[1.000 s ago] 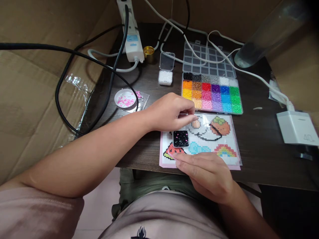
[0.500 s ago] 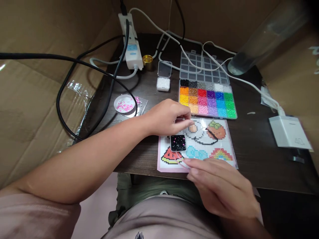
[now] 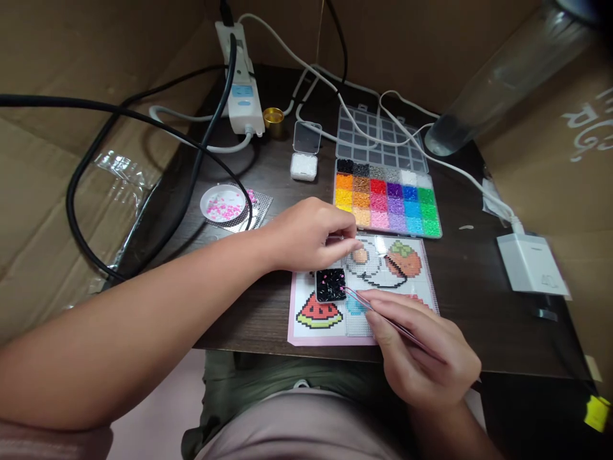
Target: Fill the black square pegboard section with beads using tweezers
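Observation:
My right hand (image 3: 426, 358) is closed around pink tweezers (image 3: 406, 333). Their tips point left, at the right edge of a small square box of black beads (image 3: 329, 285) with a few pink beads among them. My left hand (image 3: 311, 233) hovers just above that box, thumb and forefinger pinched; anything between them is too small to make out. Beneath both hands lies a clear pegboard (image 3: 360, 324) on a printed pattern sheet (image 3: 297, 338) showing a watermelon, an egg and a persimmon. A curved line of black beads (image 3: 383, 285) runs below the egg and persimmon.
Behind the sheet, an open compartment case (image 3: 387, 198) holds beads of many colours. To the left are a small box of white beads (image 3: 303, 167) and a round dish (image 3: 223, 203) of pink and white beads. Cables, a power strip (image 3: 245, 96) and a white charger (image 3: 531, 265) surround the workspace.
The tweezers' tips have gone from the lower edge of the black bead box to its right edge. My left hand keeps its pinch. The whole view has shifted slightly.

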`<state>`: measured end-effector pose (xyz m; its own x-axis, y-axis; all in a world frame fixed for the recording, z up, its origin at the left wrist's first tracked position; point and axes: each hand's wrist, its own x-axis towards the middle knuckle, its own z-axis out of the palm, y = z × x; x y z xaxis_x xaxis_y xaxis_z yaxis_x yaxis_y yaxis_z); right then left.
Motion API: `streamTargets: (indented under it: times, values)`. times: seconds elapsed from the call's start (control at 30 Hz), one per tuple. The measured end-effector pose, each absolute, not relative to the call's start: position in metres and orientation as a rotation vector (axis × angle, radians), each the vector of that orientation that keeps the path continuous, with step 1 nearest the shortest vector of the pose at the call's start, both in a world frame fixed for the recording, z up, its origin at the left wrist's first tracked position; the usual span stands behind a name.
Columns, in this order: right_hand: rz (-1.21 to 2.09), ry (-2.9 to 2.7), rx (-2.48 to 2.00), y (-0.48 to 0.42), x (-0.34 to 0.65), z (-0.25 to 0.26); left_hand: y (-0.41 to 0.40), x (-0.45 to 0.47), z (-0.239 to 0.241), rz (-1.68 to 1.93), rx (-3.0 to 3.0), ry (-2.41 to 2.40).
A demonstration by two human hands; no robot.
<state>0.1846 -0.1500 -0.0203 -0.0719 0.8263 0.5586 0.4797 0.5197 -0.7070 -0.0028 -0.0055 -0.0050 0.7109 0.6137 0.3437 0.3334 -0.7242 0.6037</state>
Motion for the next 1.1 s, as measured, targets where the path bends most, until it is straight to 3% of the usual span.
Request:
streamTargets:
  times: [1.1]
  values:
    - [0.489,-1.809,-1.084,-0.1433,0.1846,-0.0209,-0.0055,-0.0032,-0.0055,0.732,2.411,0.724]
